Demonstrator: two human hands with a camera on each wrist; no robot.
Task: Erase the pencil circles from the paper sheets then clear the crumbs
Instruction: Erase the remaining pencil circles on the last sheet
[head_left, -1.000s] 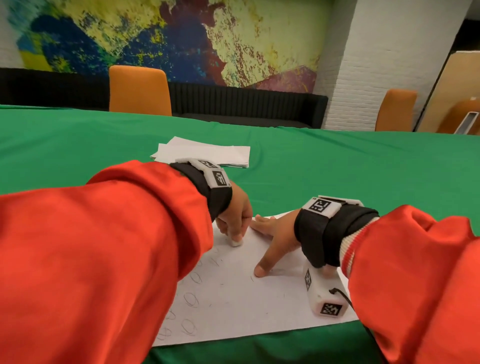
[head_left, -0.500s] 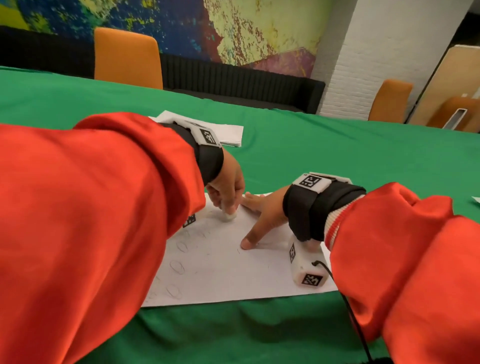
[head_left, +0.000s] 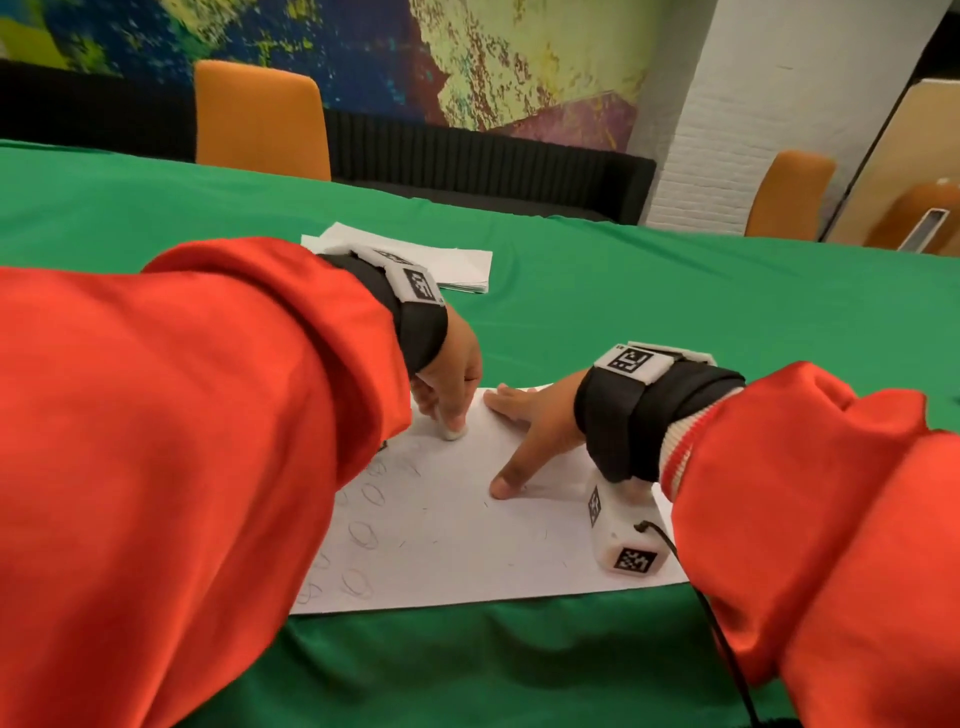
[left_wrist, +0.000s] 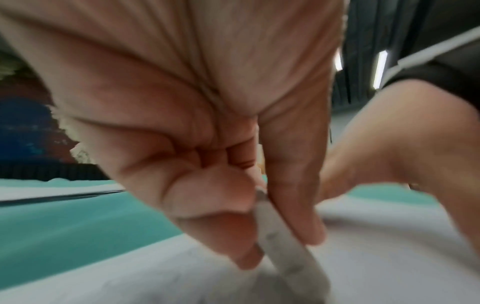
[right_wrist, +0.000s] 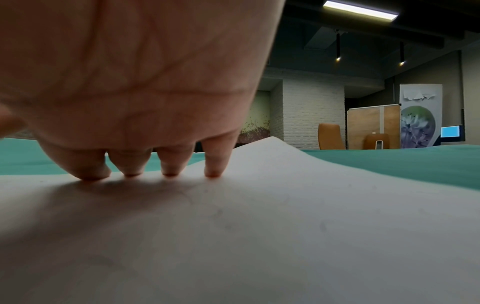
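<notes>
Left hand (head_left: 453, 375) pinches a smooth white eraser (head_left: 453, 431) against matte paper (head_left: 467, 540); right hand (head_left: 530, 431) presses it, fingers spread, on the green cloth counter (head_left: 675, 301).

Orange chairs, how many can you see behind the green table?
2: one orange chair at the far left, one at the far right by the white brick pillar. Another orange shape further right is unclear.

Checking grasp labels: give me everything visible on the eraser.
The eraser is a small white block, smooth and rubbery-looking, faintly smudged grey. The left hand pinches it between thumb and fingers, tilted, with its lower end pressed on the paper sheet near the far edge, above the remaining pencil circles. Its top is hidden in the fingers.
</notes>
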